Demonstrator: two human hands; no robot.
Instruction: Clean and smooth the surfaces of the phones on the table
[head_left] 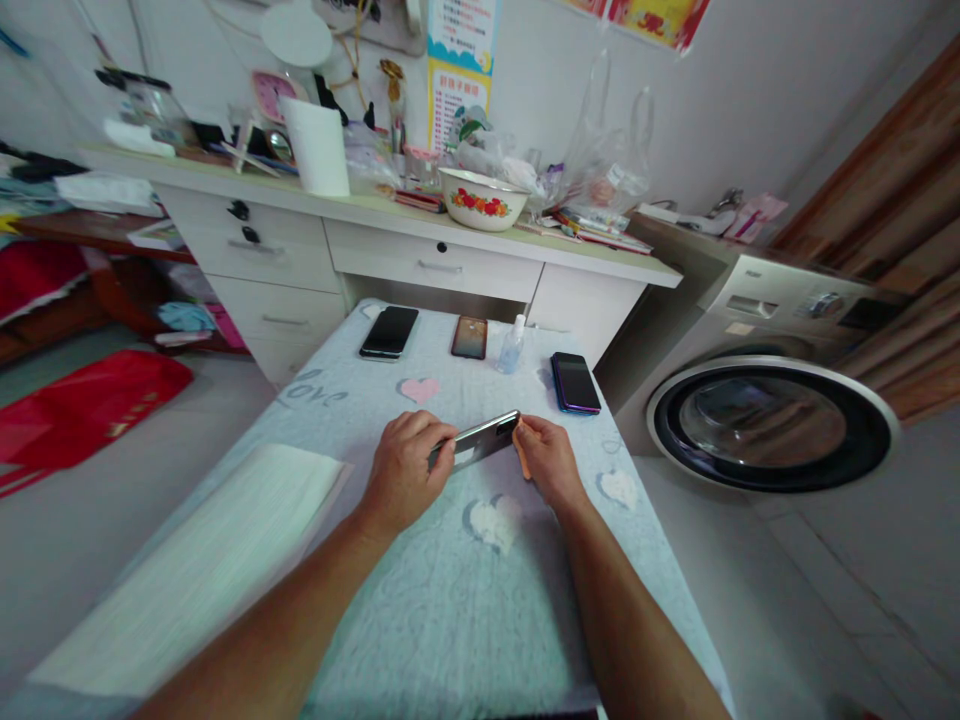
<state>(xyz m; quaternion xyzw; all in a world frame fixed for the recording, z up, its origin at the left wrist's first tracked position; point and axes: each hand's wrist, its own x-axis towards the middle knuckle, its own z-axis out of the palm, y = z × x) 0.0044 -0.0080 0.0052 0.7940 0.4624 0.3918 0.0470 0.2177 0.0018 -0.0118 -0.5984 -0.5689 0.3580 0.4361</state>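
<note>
My left hand grips one end of a dark, shiny phone, which is tilted on its long edge above the middle of the cloth-covered table. At the phone's other end, my right hand pinches an orange cloth against the corner near the camera lenses. Beyond the hands stand a clear spray bottle and a small brownish phone or case. A black phone lies at the back left, and another dark phone with a blue-purple edge lies to the right.
A pale folded sheet lies along the table's left side. Behind the table, a white desk holds a flowered bowl, a white cylinder and plastic bags. To the right stands a washing machine; a red bag lies on the floor.
</note>
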